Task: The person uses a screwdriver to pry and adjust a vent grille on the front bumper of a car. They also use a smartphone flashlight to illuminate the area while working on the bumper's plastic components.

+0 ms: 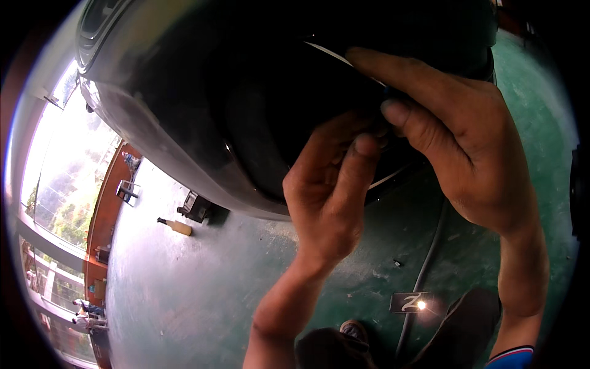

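A glossy dark car body (166, 74) with rounded panels fills the upper middle of the head view. Against its shadowed part my left hand (329, 197) is closed, thumb up and fingers curled inward. What those fingers hold, if anything, is lost in the dark. To its right my right hand (467, 135) reaches in from the side, index finger stretched along the panel and thumb bent beneath it. Something dark, too dim to name, lies between that thumb and finger. A thin bright line (332, 52) runs along the panel toward the right fingertips.
On the green floor (246, 295) lie a yellowish bottle with a dark neck (178, 227) and a dark boxy object (195, 206). A small stool (127, 192) stands by the windows. A hose (430, 252) passes a dark plate (402, 302) with a bright light near my legs.
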